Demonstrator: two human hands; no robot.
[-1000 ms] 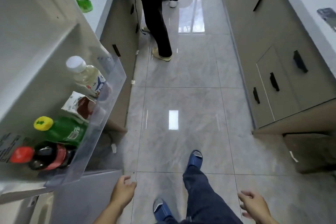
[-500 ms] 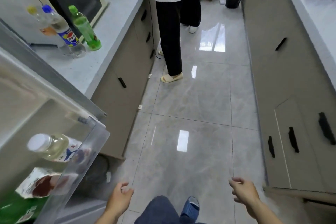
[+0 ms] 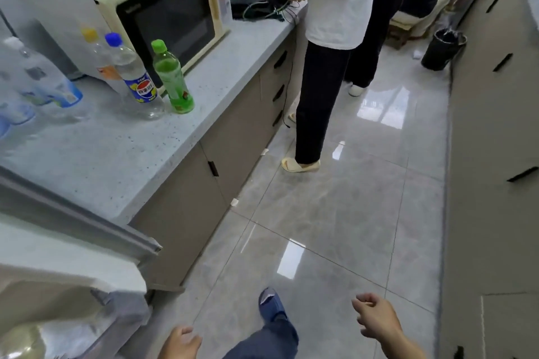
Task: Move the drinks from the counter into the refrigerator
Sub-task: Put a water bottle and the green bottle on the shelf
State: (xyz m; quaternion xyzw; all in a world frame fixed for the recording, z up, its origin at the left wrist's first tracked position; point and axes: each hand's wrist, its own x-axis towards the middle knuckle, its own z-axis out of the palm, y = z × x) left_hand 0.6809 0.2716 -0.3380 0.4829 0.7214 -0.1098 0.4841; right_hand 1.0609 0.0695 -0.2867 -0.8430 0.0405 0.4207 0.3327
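Note:
On the grey counter (image 3: 96,154) stand a green bottle with a green cap (image 3: 172,79), a clear bottle with a blue cap and blue label (image 3: 134,79) and a yellow-capped bottle (image 3: 97,55) behind it. More clear bottles with blue labels (image 3: 35,84) sit blurred at the far left. The open refrigerator door (image 3: 75,242) fills the lower left, with a pale bottle (image 3: 20,341) in its shelf. My left hand (image 3: 180,342) and my right hand (image 3: 376,318) hang low over the floor, fingers loosely curled, holding nothing.
A cream microwave (image 3: 163,14) stands on the counter behind the bottles. A person in a white shirt and dark trousers (image 3: 323,67) stands in the aisle by the counter. A black bin (image 3: 443,49) sits at the far end. Cabinets (image 3: 493,154) line the right side.
The view has risen from the refrigerator door shelf to the counter and its bottles. Both hands have stayed low and empty, and my foot has stepped forward.

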